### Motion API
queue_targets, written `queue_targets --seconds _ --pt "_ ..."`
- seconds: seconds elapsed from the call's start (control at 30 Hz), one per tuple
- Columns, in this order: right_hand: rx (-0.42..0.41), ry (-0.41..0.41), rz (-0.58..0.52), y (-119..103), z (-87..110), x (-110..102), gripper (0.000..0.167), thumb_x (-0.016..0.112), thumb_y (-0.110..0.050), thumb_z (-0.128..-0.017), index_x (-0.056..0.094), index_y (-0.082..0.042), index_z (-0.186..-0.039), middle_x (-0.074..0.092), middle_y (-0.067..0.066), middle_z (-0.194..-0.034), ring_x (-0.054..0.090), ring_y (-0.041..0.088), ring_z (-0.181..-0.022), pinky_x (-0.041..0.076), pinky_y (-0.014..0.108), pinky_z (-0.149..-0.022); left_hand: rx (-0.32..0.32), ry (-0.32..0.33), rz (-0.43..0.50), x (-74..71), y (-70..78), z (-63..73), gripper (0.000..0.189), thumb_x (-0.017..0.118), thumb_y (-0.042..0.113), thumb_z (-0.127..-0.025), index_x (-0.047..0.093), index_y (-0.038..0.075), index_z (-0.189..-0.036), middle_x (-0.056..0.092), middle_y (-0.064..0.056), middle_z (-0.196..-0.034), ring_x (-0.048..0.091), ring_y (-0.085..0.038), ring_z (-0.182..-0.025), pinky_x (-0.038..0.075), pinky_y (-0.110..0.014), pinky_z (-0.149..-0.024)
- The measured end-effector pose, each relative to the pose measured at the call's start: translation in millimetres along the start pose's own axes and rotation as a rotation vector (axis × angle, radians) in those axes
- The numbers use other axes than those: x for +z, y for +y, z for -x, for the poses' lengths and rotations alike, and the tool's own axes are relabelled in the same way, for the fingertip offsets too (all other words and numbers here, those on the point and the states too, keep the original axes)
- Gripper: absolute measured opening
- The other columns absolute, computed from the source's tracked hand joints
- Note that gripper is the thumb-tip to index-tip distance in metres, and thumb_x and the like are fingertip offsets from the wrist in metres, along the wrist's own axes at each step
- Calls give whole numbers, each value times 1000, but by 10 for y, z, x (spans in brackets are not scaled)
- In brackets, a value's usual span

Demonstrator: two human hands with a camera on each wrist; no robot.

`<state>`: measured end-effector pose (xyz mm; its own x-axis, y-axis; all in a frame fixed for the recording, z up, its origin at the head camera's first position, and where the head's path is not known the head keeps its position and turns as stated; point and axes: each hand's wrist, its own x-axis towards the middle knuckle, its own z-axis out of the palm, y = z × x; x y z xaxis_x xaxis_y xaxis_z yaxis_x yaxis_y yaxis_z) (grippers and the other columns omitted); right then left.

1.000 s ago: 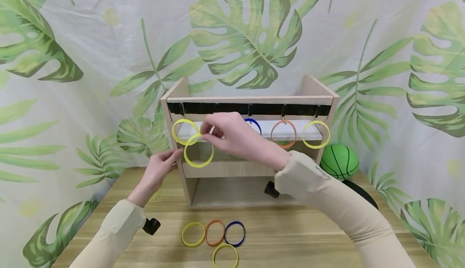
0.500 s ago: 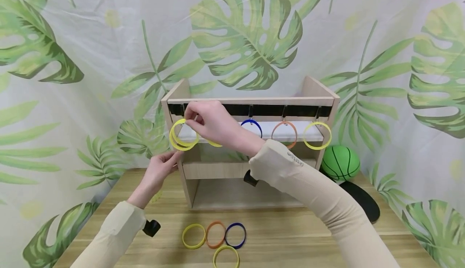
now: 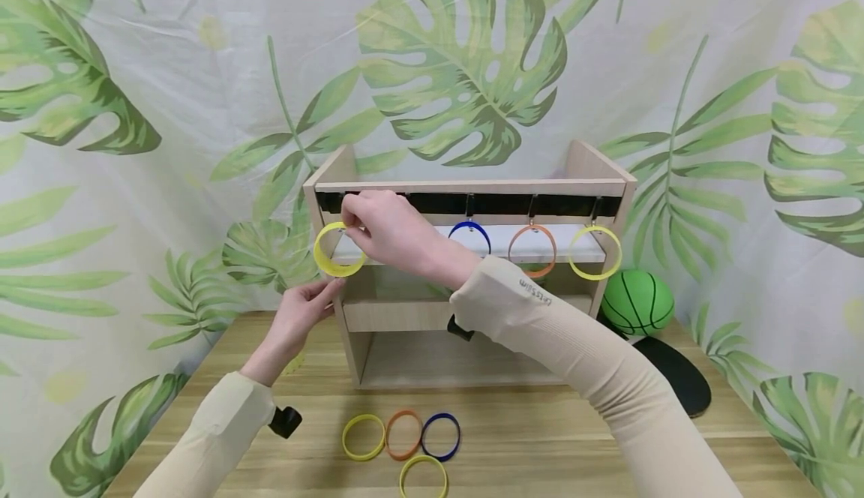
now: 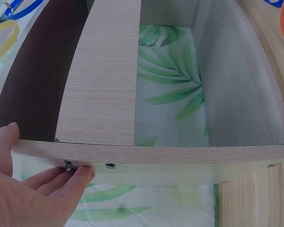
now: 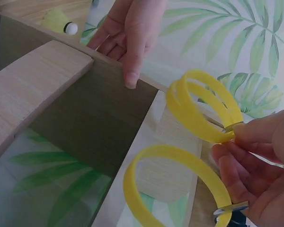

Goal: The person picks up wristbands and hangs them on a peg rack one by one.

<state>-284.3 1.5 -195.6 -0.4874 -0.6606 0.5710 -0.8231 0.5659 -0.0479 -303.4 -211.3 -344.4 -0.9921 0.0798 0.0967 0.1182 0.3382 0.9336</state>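
My right hand (image 3: pixel 398 232) pinches a yellow wristband (image 5: pixel 177 101) at the leftmost hook (image 5: pixel 233 126) of a small wooden shelf (image 3: pixel 466 185). Two yellow bands overlap there, so which one the fingertips hold is hard to tell. A further yellow wristband (image 5: pixel 165 151) hangs on the neighbouring hook, hidden behind the right hand in the head view. My left hand (image 3: pixel 304 314) grips the shelf's left side panel (image 4: pixel 156 154), thumb on one face and fingers on the other. Farther right hang a blue band (image 3: pixel 470 225), an orange band (image 3: pixel 553 247) and a yellow band (image 3: pixel 619 254).
On the wooden table (image 3: pixel 540 453) in front lie a yellow band (image 3: pixel 346 442), an orange band (image 3: pixel 388 438), a blue band (image 3: pixel 459 434) and another yellow band (image 3: pixel 403 475). A green ball (image 3: pixel 637 303) and black paddle (image 3: pixel 675 378) stand right; a yellow shuttlecock (image 5: pixel 57 21) lies left.
My right hand has moved left and up, bringing its yellow wristband from in front of the shelf to the leftmost hook, over the band hanging there. The left hand stays on the panel.
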Motion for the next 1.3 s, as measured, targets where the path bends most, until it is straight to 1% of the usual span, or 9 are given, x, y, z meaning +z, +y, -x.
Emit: queue_targets --seconds 0.13,0.27,0.43,0.57,0.67,0.83,0.93,1.1,1.3 --pt "15 1 11 -43 60 -58 7 60 -10 -97 65 -6 -95 68 5 -94 64 16 -88 56 24 -78 5 -1 2 9 -3 -10 66 52 51 -100 50 1 -144 49 -20 -149 49 -26 -135 54 -24 -102" --pt "-15 34 -25 -131 242 -137 5 62 -11 -97 65 -6 -96 68 4 -95 68 16 -91 58 20 -79 8 1 -4 15 1 -5 66 53 50 -100 51 -1 -143 50 -20 -148 50 -28 -135 54 -25 -103" --pt "-123 99 -95 -221 651 -68 2 66 -7 -93 66 -6 -94 69 4 -91 68 12 -84 55 10 -75 2 5 11 20 -17 19 66 53 49 -100 50 0 -143 49 -19 -149 54 -20 -131 54 -25 -103" --pt "-127 74 -149 -203 1072 177 6 71 -6 -89 66 -5 -92 70 3 -88 68 9 -79 54 7 -71 -6 3 21 18 -28 33 67 54 50 -99 47 1 -145 46 -19 -152 51 -24 -134 53 -26 -104" --pt "-81 9 -178 -125 1405 465 8 73 -6 -87 66 -6 -91 70 3 -88 67 8 -77 54 5 -70 -8 -2 20 9 -16 37 69 53 50 -99 45 1 -147 44 -19 -153 45 -30 -140 52 -28 -106" --pt "45 -127 -236 25 1919 994 7 72 -4 -87 66 -7 -88 69 2 -84 65 3 -73 49 0 -65 1 0 12 -6 -8 34 69 53 50 -99 46 0 -146 45 -20 -152 45 -30 -139 53 -26 -105" --pt "126 -217 -253 114 2149 1244 7 71 -3 -87 67 -8 -86 71 3 -83 64 0 -70 46 -1 -61 2 -3 10 -11 -11 31 68 53 50 -99 46 1 -146 46 -19 -152 45 -30 -139 53 -25 -104" --pt "245 -324 -274 279 2364 1491 5 72 -4 -86 69 -7 -85 73 3 -79 61 -1 -66 47 4 -58 -1 -5 12 -5 1 24 69 53 51 -99 45 1 -147 45 -19 -153 45 -29 -139 53 -25 -104" --pt "334 -375 -271 420 2462 1669 9 73 -9 -88 67 -9 -82 65 -4 -67 49 -6 -57 45 7 -52 -1 -9 7 6 22 26 68 53 51 -99 46 2 -147 45 -18 -153 44 -29 -140 52 -28 -106"
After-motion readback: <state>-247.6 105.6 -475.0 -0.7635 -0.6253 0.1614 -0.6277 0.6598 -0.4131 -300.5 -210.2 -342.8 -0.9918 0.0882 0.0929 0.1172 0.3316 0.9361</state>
